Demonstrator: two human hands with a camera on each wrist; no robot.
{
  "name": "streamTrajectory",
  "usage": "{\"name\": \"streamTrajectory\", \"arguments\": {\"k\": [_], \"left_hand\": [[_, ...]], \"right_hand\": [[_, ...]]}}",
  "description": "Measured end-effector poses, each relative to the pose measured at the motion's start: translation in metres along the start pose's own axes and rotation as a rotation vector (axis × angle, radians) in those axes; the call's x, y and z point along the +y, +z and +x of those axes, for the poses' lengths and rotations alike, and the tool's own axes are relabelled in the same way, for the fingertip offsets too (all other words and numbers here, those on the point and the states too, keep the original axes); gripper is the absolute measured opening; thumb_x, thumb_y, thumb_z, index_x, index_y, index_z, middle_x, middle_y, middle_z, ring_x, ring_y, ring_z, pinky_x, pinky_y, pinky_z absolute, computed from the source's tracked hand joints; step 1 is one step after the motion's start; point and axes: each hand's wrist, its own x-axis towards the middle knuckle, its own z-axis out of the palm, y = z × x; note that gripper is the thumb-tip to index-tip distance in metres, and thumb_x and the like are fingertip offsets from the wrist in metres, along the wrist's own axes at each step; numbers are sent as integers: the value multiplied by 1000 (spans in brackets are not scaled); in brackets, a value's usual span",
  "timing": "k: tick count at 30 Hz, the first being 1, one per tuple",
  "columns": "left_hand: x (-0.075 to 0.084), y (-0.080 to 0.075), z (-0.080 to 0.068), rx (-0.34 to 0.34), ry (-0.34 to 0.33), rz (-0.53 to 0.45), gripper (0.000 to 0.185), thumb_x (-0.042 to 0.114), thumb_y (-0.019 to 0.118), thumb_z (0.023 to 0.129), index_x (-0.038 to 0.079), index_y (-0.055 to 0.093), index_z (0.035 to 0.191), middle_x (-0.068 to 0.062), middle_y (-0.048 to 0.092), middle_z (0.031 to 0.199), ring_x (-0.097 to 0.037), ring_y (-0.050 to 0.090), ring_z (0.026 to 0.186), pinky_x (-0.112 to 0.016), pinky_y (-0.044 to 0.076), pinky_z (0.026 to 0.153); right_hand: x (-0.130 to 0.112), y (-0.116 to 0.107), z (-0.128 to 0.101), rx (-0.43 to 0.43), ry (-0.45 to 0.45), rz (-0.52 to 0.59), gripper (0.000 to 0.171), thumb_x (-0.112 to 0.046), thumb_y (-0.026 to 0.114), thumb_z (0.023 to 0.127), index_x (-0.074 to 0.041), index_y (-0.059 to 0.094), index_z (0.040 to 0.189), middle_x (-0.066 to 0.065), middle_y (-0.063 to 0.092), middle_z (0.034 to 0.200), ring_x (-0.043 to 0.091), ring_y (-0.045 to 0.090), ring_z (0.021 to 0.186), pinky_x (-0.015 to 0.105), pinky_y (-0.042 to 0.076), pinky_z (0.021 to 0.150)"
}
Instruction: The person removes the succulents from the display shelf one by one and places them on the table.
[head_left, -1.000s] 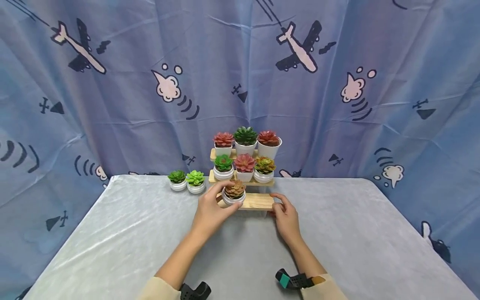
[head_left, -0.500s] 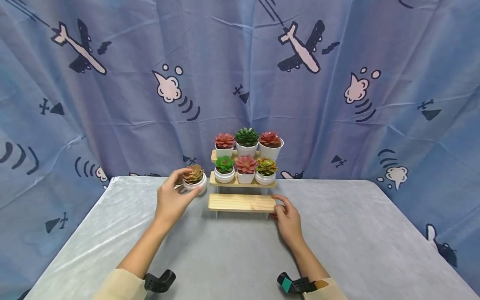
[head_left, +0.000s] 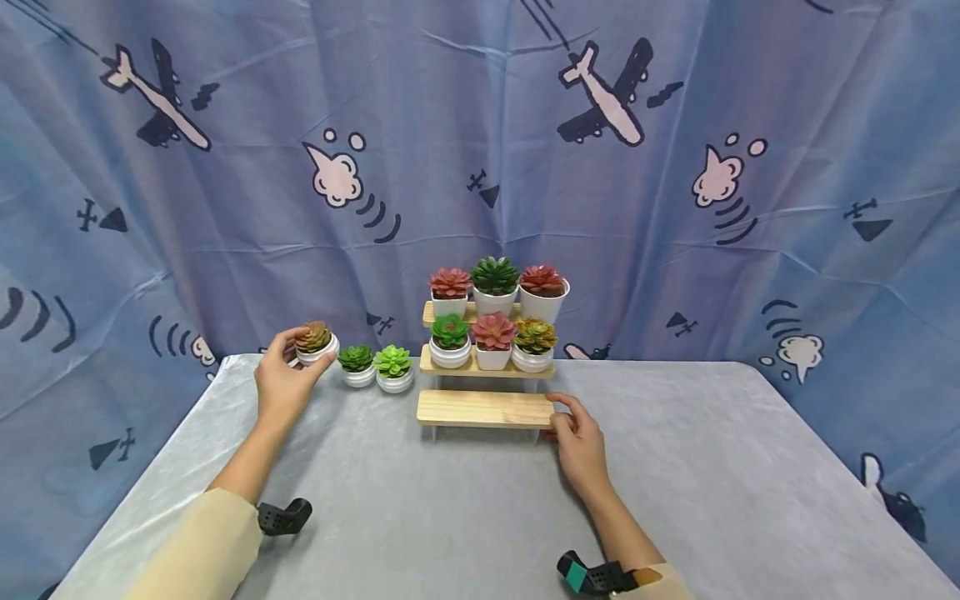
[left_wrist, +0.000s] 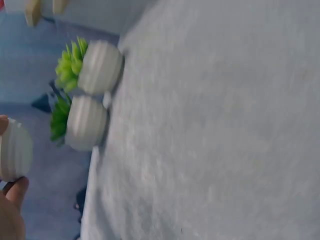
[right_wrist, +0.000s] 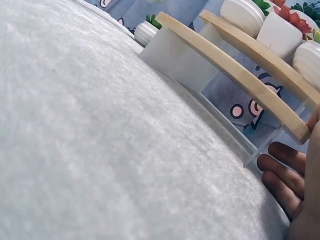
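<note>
One small brown succulent pot (head_left: pixel 316 343) – pinched in left hand (head_left: pixel 282 385) by table's back-left, beside two green pots (head_left: pixel 373 367) | light, rigid, ribbed – best gripped round sides | right hand (head_left: pixel 576 437) relaxed, fingers touching stand's bottom shelf (head_left: pixel 483 407).

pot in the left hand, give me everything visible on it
The small pot is round, white and ribbed, glossy like ceramic or plastic, with a brownish-orange and green succulent rosette on top. It sits upright, pinched in the left hand at the table's far left edge, left of two green-plant pots and apart from them. Whether it rests on the table or is just above it cannot be told.
</note>
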Motion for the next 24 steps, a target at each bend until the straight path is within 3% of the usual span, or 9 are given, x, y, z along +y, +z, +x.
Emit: {"name": "streamTrajectory", "arguments": {"k": [7,16,24], "left_hand": [[-18,-2,9,-35,-57,61,53,11,81,84,2,60,132,-19,63,137,-34,62,123,0,40,78],[-31,3,11,-53,-98,98,54,10,80,85,2,59,133,-20,62,138,-34,60,124,0,38,77],[-40,9,14,-64,-170,108,52,8,77,85,3,57,133,-21,60,139,-33,57,126,-11,40,83]], "right_hand": [[23,3,7,34,-21,18,37,-3,49,95,-12,67,127,15,77,88,0,66,77,17,56,74],[16,3,3,32,4,-18,39,-1,48,95,-7,65,129,17,77,93,4,67,80,25,59,77],[24,4,7,56,-30,-30,38,-3,50,94,-13,68,125,11,75,83,5,65,78,17,54,72]]}}
